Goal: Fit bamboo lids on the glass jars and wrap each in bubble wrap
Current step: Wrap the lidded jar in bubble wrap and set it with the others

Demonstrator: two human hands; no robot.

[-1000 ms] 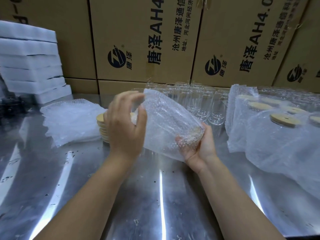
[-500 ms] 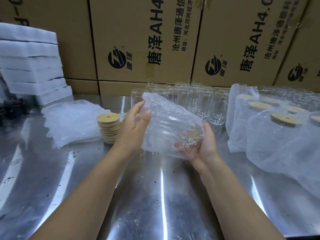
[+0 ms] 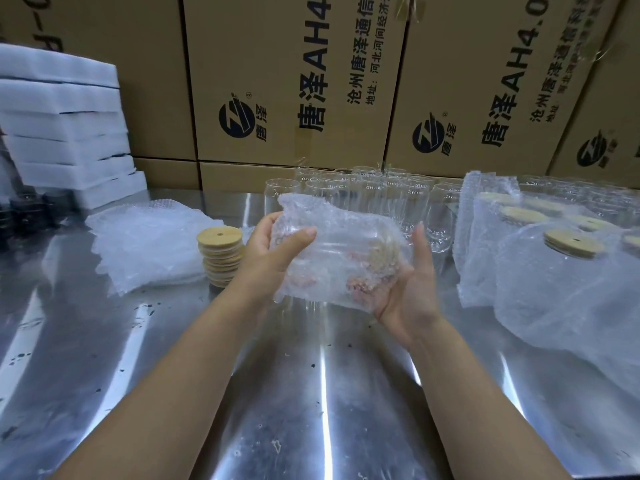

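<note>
A lidded glass jar in bubble wrap point(image 3: 341, 252) lies on its side between both hands above the steel table point(image 3: 311, 393). My left hand point(image 3: 273, 251) grips its left end, thumb across the front. My right hand point(image 3: 407, 289) cups the lid end from below and behind. A stack of bamboo lids point(image 3: 220, 256) stands left of the hands. Loose bubble wrap sheets point(image 3: 149, 242) lie further left. Several bare glass jars point(image 3: 374, 199) stand behind the hands.
Wrapped lidded jars point(image 3: 554, 258) crowd the right side of the table. White foam sheets point(image 3: 65, 133) are stacked at the back left. Cardboard boxes point(image 3: 294, 81) form a wall behind the table.
My left hand came down from the top of the wrap to grip the jar's left end, uncovering the lid stack. The wrap now lies closer around the jar.
</note>
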